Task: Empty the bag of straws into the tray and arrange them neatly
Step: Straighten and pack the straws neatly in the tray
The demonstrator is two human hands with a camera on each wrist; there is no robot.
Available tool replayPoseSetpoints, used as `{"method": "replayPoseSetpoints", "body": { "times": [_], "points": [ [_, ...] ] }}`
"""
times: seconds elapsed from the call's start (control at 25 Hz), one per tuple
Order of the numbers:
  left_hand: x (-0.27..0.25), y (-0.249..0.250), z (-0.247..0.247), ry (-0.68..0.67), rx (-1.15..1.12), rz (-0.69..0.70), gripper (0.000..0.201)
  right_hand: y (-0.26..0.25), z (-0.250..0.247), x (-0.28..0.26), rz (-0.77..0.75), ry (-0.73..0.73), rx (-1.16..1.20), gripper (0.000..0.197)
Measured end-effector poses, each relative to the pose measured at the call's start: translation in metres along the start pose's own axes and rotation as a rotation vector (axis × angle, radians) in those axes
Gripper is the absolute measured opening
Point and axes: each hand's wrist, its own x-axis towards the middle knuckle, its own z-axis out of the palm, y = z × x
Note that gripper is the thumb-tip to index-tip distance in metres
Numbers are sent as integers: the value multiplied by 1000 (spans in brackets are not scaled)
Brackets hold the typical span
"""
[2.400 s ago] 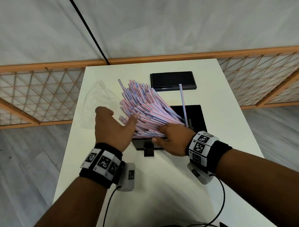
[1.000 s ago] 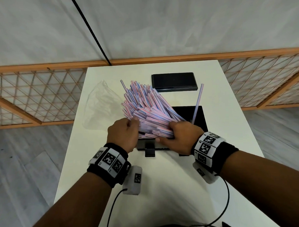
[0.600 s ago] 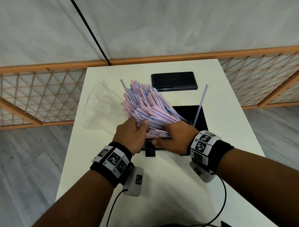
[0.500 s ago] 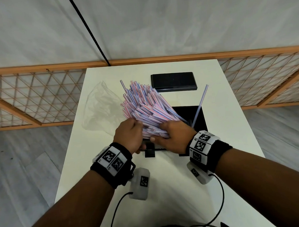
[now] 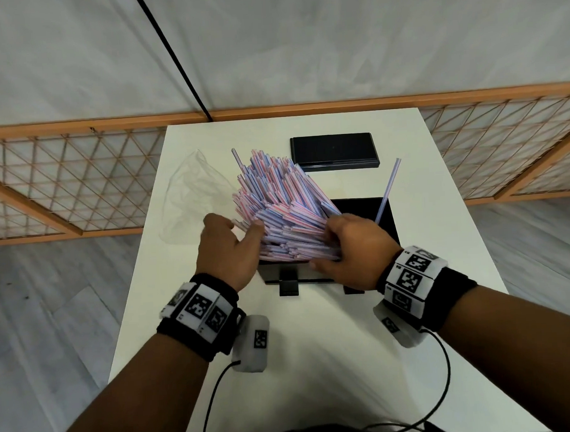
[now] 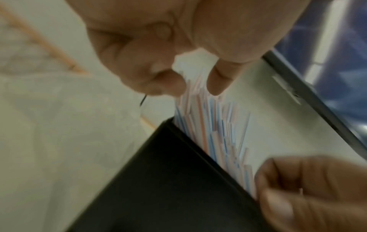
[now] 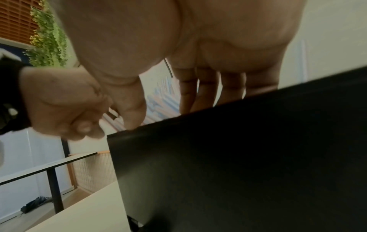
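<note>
A thick bundle of pink, blue and white straws (image 5: 276,203) leans out of the black tray (image 5: 361,206), fanning up and to the left. My right hand (image 5: 353,245) grips the bundle's near end, fingers over the top and thumb at the tips. My left hand (image 5: 232,237) sits at the bundle's left side with its thumb touching the straws and its fingers loosely curled, holding nothing. One single straw (image 5: 387,188) stands apart in the tray, tilted right. In the left wrist view the straws (image 6: 214,125) rise behind the tray wall (image 6: 168,180).
The empty clear plastic bag (image 5: 191,193) lies on the white table (image 5: 315,345) left of the tray. A black lid (image 5: 334,151) lies behind the tray. A wooden lattice fence (image 5: 63,186) runs past the table's far end and both sides.
My left hand has let go of the bundle and moved a little left, now only touching it with the thumb. My right hand keeps its hold. The single straw stays tilted right.
</note>
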Motion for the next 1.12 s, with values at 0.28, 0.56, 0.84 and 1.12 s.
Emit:
{"method": "replayPoseSetpoints", "body": {
  "times": [0.28,0.56,0.84,1.12],
  "points": [
    [-2,-4,18,-221,-62,-83,73,4,5,2,-22,-215,-94,39],
    [-2,-4,35,-188,-464,-174,141,-8,6,16,2,-308,-98,44],
    [-3,8,34,-169,-497,-225,155,-18,4,31,-2,-363,-153,40],
    [10,-6,43,-138,-536,-226,142,-20,7,34,-4,-389,-124,42]
  ]
}}
